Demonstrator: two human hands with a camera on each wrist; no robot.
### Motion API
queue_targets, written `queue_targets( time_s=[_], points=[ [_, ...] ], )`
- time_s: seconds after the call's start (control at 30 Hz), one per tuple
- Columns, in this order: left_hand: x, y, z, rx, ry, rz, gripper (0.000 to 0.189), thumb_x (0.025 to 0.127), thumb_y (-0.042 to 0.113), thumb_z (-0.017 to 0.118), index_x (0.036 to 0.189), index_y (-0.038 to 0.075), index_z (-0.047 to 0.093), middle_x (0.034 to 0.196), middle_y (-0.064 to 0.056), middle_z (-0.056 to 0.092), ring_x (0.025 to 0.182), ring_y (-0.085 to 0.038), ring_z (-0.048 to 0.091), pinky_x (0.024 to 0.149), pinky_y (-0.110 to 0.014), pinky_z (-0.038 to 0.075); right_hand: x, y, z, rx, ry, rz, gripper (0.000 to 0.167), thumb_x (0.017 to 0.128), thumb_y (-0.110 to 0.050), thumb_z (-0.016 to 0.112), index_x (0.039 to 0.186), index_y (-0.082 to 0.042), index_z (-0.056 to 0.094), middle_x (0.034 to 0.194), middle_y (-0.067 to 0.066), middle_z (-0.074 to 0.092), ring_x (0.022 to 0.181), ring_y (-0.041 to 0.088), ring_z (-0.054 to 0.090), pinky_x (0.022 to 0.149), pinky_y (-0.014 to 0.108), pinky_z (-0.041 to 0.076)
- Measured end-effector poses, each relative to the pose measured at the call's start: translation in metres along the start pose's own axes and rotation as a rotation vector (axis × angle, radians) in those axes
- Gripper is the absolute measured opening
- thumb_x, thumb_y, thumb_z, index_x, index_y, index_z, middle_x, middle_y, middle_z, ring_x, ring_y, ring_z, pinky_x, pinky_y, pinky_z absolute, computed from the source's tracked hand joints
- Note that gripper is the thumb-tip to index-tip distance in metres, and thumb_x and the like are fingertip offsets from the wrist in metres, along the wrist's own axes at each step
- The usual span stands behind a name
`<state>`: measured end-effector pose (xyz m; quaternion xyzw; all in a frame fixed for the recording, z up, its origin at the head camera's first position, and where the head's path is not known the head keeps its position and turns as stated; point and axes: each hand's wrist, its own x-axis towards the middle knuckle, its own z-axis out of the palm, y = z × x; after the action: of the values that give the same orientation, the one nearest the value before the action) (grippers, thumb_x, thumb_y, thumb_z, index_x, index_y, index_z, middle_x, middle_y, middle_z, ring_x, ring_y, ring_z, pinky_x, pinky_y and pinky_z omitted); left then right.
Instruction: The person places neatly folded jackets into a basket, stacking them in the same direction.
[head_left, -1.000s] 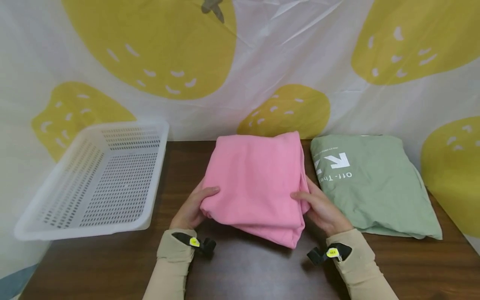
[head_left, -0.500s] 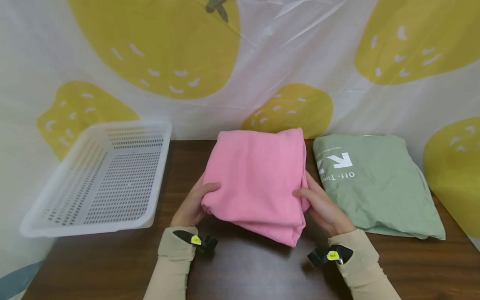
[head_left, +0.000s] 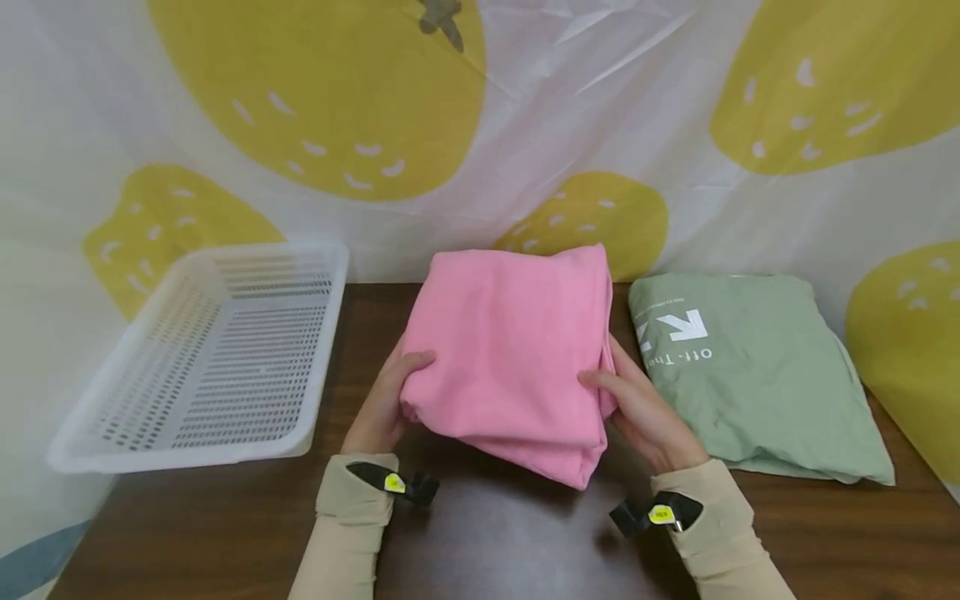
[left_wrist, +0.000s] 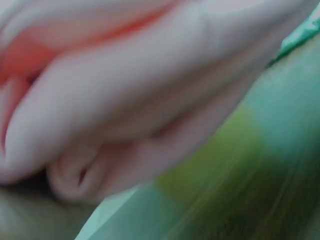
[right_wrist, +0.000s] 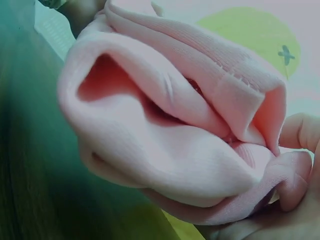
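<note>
2 hands, 1 pink cloth, 1 green cloth, 1 basket, 1 table.

Pink cloth (head_left: 513, 350): folded, held up off the table (head_left: 480, 533) at centre, near edge lower than far edge, between basket and green cloth. Several layers show at its edge in the right wrist view (right_wrist: 170, 125); left wrist view is blurred, pink folds fill most of it (left_wrist: 135, 90).

Left hand (head_left: 386, 404): grips the pink cloth's left edge, thumb curled on top, fingers underneath & hidden.

Right hand (head_left: 641, 412): grips the right edge, thumb on top, fingers curled under the folds; fingertips (right_wrist: 295, 185) show pinching the layers in the wrist view.

Both wrists: beige sleeves, 1 black clip w/ yellow tag each.

Basket (head_left: 195, 433): white, perforated, left side of the table, just left of the left hand, apart from it.

Green cloth (head_left: 757, 375): folded, white print on top, lies flat at right, just beside the right hand.

Behind: white backdrop w/ yellow fruit shapes.
</note>
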<state>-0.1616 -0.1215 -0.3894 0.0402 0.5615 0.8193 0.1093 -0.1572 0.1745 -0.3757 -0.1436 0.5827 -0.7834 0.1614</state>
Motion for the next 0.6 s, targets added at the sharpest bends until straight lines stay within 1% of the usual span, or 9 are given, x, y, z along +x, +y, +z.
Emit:
queue_targets(
  time_s=[0.07,0.13,0.2,0.3,0.4,0.43,0.5,0.6],
  points=[
    [-0.002,0.003,0.001,-0.001,0.036,0.005,0.049,0.084,0.03,0.054,0.13,0.031,0.039,0.054,0.0,0.037,0.035,-0.01,0.032,0.033,-0.024,0.026,0.002,0.0,0.003,0.005,-0.001,-0.006,0.063,0.089,0.002,0.043,0.141,-0.025,0.019,0.136,0.009,0.026,0.115,0.023,0.036,0.093,0.031,0.035],
    [-0.003,0.006,0.003,-0.001,0.064,0.009,0.048,0.084,0.03,0.054,0.13,0.032,0.039,0.065,-0.003,0.043,0.039,-0.012,0.034,0.034,-0.024,0.026,0.004,-0.001,0.005,0.014,-0.002,-0.015,0.063,0.089,0.002,0.042,0.141,-0.024,0.019,0.136,0.009,0.025,0.115,0.023,0.036,0.093,0.03,0.035],
    [-0.004,0.01,0.005,0.006,0.09,0.007,0.049,0.083,0.031,0.055,0.129,0.034,0.04,0.082,-0.007,0.047,0.046,-0.014,0.04,0.036,-0.025,0.028,0.005,-0.001,0.007,0.022,0.0,-0.02,0.063,0.089,0.002,0.042,0.142,-0.025,0.019,0.137,0.008,0.025,0.115,0.023,0.037,0.093,0.03,0.036],
    [-0.007,0.018,0.006,0.022,0.115,0.02,0.049,0.082,0.031,0.055,0.129,0.036,0.04,0.11,-0.01,0.043,0.067,-0.02,0.048,0.042,-0.026,0.034,0.007,-0.003,0.011,0.03,-0.001,-0.027,0.063,0.09,0.002,0.041,0.142,-0.025,0.018,0.136,0.009,0.026,0.114,0.023,0.038,0.092,0.031,0.037],
    [-0.008,0.023,0.008,0.038,0.14,0.062,0.045,0.084,0.031,0.052,0.128,0.033,0.042,0.117,-0.01,0.042,0.078,-0.023,0.05,0.049,-0.028,0.038,0.009,-0.003,0.014,0.016,0.027,-0.05,0.06,0.089,0.002,0.042,0.141,-0.02,0.021,0.133,0.011,0.029,0.111,0.022,0.041,0.09,0.03,0.038],
    [-0.007,0.024,0.009,0.046,0.147,0.079,0.044,0.084,0.03,0.052,0.128,0.032,0.043,0.12,-0.008,0.041,0.085,-0.023,0.049,0.055,-0.029,0.041,0.01,-0.003,0.015,0.01,0.036,-0.061,0.059,0.089,0.001,0.042,0.141,-0.019,0.022,0.133,0.011,0.03,0.111,0.022,0.041,0.09,0.03,0.039],
    [-0.006,0.024,0.011,0.057,0.167,0.104,0.042,0.085,0.031,0.051,0.127,0.03,0.044,0.12,-0.007,0.043,0.091,-0.023,0.048,0.066,-0.033,0.042,0.011,-0.003,0.016,-0.003,0.066,-0.084,0.057,0.089,0.002,0.041,0.14,-0.016,0.023,0.131,0.011,0.032,0.11,0.021,0.041,0.09,0.029,0.039],
    [-0.005,0.025,0.012,0.064,0.209,0.136,0.041,0.085,0.03,0.052,0.125,0.025,0.045,0.122,-0.004,0.043,0.103,-0.023,0.043,0.08,-0.036,0.038,0.011,-0.004,0.022,-0.021,0.1,-0.104,0.056,0.089,0.003,0.041,0.14,-0.014,0.025,0.131,0.01,0.033,0.11,0.02,0.041,0.09,0.027,0.038]
  ],
)
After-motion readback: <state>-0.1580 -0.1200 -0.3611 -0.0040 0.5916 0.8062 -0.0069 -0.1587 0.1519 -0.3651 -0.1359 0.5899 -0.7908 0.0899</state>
